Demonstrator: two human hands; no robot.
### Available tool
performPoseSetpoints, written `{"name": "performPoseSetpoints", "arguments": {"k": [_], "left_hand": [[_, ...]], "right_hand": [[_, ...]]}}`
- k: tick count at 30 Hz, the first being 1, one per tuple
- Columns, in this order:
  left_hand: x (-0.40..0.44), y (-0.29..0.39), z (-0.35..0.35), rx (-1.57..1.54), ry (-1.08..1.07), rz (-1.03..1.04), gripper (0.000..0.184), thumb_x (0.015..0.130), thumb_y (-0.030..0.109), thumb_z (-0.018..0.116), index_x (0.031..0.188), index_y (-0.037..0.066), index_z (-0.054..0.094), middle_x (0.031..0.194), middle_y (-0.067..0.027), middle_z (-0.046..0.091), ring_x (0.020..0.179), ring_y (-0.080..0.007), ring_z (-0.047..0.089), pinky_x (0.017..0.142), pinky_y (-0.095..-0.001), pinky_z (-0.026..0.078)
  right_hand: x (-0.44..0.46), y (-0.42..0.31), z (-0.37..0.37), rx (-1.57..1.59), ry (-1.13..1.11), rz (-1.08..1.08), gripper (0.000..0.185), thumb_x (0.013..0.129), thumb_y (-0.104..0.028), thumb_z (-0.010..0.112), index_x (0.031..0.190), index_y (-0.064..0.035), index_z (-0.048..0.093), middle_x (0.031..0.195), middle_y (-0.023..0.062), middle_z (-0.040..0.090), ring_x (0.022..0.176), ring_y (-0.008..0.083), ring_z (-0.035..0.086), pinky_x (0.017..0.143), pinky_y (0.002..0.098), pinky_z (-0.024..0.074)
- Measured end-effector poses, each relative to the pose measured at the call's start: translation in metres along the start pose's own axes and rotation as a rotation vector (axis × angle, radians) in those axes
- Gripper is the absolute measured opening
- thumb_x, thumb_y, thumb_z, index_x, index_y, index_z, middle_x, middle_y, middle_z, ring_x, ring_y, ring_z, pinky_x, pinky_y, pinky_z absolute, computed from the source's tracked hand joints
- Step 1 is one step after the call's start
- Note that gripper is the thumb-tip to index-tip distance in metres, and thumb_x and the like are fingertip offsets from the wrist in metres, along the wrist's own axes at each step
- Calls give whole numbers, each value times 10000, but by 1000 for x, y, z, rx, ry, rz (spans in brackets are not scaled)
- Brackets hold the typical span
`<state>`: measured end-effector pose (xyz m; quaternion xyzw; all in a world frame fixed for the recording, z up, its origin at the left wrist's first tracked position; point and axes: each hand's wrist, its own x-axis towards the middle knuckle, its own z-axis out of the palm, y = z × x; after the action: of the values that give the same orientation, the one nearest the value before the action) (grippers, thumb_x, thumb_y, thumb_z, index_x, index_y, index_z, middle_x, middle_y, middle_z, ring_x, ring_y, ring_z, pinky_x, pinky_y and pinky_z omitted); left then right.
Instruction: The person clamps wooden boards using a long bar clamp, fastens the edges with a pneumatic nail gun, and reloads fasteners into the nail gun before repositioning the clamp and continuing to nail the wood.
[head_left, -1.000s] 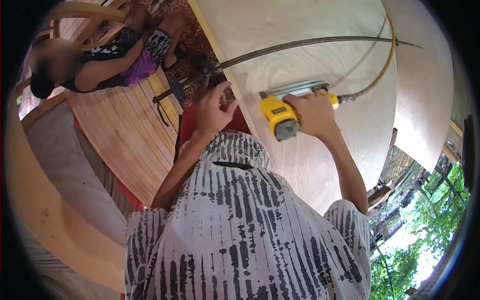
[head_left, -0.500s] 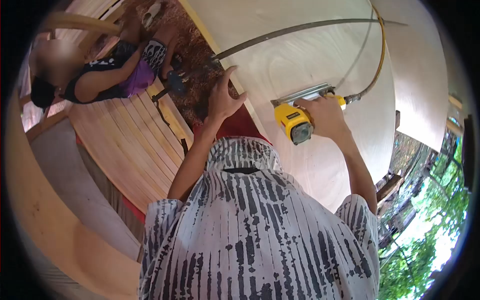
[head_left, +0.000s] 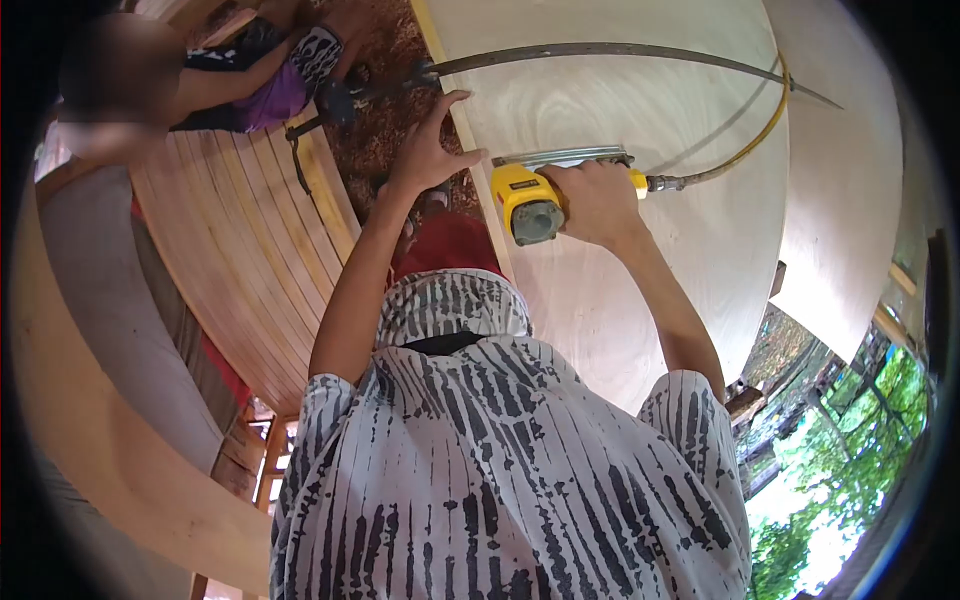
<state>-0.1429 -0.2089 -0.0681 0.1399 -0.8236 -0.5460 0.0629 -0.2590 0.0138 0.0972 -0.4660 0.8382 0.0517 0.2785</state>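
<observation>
The right hand (head_left: 600, 203) is wrapped around the nail gun (head_left: 520, 190), which is over the pale board (head_left: 640, 310) near its edge; trigger contact cannot be seen. The left hand (head_left: 425, 163) is spread, thumb and fingers apart, near the gun, so an accidental discharge caused by an unguarded squeeze could injure the thumb. If the hose (head_left: 752, 148) snags where it meets the metal bar (head_left: 600, 48), the gun could be jerked sideways.

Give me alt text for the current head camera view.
The right hand grips a yellow power tool over a pale wood panel; the left hand is open near its edge. Another person is at upper left.
</observation>
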Motion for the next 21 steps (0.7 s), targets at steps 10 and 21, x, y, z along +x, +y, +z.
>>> {"name": "performPoseSetpoints", "arguments": {"k": [10,21], "left_hand": [[-5,5,-6,1,-22,-48,923,745,326,939,1536,229,475,1503,-168,608,1371,-422,592,1146,-515,477],[-4,-8,0,-37,-12,-14,948,746,311,944,1552,237,452,1554,-164,566,1409,-436,554,1165,-530,458]], "right_hand": [[3,-9,6,-15,109,-81,400,729,-284,866,1110,-208,773,837,85,788,799,281,779,721,439,591],[4,-10,9,-17,117,-81,357,752,-296,865,1085,-196,781,815,93,784,788,287,782,710,434,603]]}}
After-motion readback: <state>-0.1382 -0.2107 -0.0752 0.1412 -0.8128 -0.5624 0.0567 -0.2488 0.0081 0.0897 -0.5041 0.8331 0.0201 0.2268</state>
